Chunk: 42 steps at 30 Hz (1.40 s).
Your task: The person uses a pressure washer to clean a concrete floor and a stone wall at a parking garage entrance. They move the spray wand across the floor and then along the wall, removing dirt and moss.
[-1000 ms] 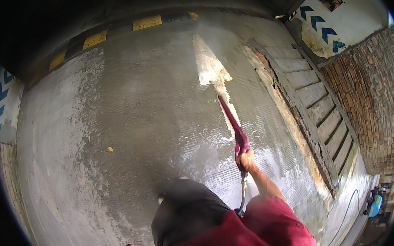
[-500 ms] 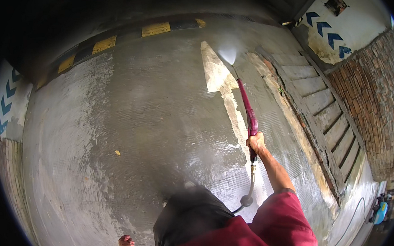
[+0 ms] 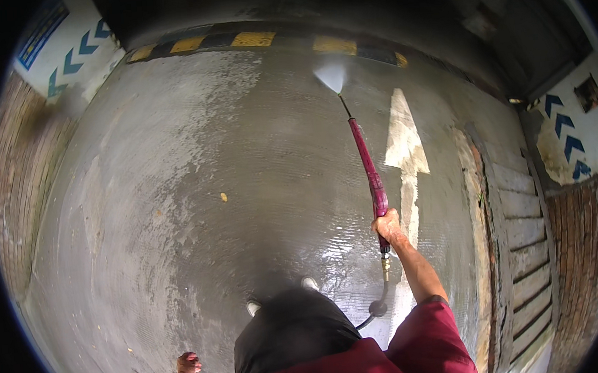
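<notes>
My right hand (image 3: 388,226) is wrapped round the grip of a dark red pressure washer gun (image 3: 366,155). Its thin metal lance points away from me and slightly left. A white fan of water (image 3: 331,78) leaves the tip toward the concrete floor. From the brass fitting below the grip, a hose (image 3: 378,309) runs back beside my dark trousers. Low on the left, my left hand (image 3: 189,364) hangs beside my body with its fingers curled in, and nothing shows in it.
Wet ribbed concrete (image 3: 291,166) carries a white painted arrow (image 3: 404,134) right of the gun. A yellow-and-black speed bump (image 3: 254,39) crosses the far end. Slatted drain covers (image 3: 527,247) run along the right, beside a brick wall (image 3: 584,250). Another brick wall (image 3: 27,171) stands left.
The view has turned left, so the arrow and drain covers sit farther right. The spray has swung left off the arrow, toward the speed bump. My right hand keeps its grip.
</notes>
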### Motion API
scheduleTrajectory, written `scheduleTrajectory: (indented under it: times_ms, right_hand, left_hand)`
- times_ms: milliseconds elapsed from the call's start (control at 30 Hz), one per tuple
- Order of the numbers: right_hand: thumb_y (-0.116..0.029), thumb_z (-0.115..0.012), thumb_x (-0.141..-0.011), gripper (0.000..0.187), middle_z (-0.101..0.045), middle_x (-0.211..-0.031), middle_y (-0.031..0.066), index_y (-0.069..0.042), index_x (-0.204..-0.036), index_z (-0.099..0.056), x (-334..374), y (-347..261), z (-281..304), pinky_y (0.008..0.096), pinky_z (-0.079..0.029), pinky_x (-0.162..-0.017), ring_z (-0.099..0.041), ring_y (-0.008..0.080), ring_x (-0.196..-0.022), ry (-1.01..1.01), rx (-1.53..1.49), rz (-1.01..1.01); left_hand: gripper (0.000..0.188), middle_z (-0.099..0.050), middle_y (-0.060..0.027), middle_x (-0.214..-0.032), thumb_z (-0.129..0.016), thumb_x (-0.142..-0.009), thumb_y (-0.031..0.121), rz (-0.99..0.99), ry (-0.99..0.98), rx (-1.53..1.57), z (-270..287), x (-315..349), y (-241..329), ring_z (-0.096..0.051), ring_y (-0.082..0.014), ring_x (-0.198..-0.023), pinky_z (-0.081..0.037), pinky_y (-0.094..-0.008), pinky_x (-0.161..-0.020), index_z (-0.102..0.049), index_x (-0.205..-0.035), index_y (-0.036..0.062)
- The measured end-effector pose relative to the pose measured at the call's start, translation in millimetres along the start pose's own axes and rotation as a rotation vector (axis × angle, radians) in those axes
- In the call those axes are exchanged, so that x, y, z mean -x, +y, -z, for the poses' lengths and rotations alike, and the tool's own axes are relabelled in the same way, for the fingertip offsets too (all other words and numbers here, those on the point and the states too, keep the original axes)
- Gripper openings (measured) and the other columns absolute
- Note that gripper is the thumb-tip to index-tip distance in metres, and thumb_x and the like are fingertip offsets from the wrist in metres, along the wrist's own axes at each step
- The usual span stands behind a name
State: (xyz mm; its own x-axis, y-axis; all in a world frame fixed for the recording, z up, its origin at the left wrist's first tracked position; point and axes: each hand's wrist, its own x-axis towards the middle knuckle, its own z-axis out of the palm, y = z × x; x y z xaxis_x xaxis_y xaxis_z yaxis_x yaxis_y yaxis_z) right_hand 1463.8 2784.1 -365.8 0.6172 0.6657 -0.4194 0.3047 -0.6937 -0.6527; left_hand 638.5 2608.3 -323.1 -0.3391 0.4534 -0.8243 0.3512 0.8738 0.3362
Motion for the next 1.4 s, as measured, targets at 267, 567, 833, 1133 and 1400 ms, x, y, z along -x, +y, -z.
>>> scheduleTrajectory:
  times_ms: [267,567,833,1133,1400]
  right_hand:
    - [-0.005,-0.067,-0.057,0.012,-0.059,-0.055,0.0106,0.004,-0.061,-0.060,55.1,-85.7,-134.4,0.0395,-0.048,-0.053,-0.060,0.0227,-0.052,-0.101,-0.075,0.064]
    - [0.003,-0.058,-0.062,0.007,-0.056,-0.050,0.0102,0.002,-0.055,-0.058,213.0,-178.5,-294.8,0.0385,-0.043,-0.039,-0.057,0.0228,-0.042,-0.237,-0.217,0.141]
    - [0.008,-0.062,-0.058,0.005,-0.059,-0.052,0.0121,0.004,-0.055,-0.061,359.6,-276.0,-455.2,0.0363,-0.042,-0.041,-0.056,0.0234,-0.042,-0.248,-0.244,0.169]
    - [0.001,-0.058,-0.068,0.016,-0.056,-0.052,0.0090,-0.003,-0.053,-0.055,473.0,-342.0,-618.5,0.0372,-0.040,-0.038,-0.055,0.0229,-0.042,-0.169,-0.029,0.103]
    - [-0.008,-0.056,-0.074,0.008,-0.053,-0.052,0.0118,0.000,-0.071,-0.056,642.3,-426.6,-737.7,0.0393,-0.043,-0.037,-0.051,0.0254,-0.040,-0.568,-0.170,0.147]
  left_hand:
    - [0.027,-0.064,-0.0133,-0.091,-0.060,-0.085,-0.002,0.112,0.092,0.306,61.9,21.4,-144.9,-0.066,-0.0282,-0.064,-0.054,-0.0420,-0.050,-0.057,-0.111,0.0034]
    - [0.029,-0.065,-0.0171,-0.082,-0.061,-0.082,0.000,0.328,0.099,0.475,179.2,30.0,-360.0,-0.067,-0.0302,-0.069,-0.055,-0.0466,-0.053,-0.058,-0.111,0.0022]
    - [0.025,-0.064,-0.0122,-0.079,-0.058,-0.081,-0.001,0.283,0.321,0.590,274.5,-4.5,-464.8,-0.065,-0.0258,-0.059,-0.053,-0.0416,-0.048,-0.060,-0.105,0.0042]
    - [0.011,-0.063,-0.0114,-0.073,-0.059,-0.080,0.004,0.455,0.243,0.727,368.9,-44.1,-550.5,-0.063,-0.0252,-0.056,-0.051,-0.0407,-0.045,-0.062,-0.091,0.0068]
    - [0.027,-0.072,-0.0047,-0.081,-0.065,-0.079,0.026,0.451,0.151,0.281,399.8,-16.1,-626.2,-0.069,-0.0209,-0.072,-0.055,-0.0377,-0.072,-0.069,-0.104,0.0143]
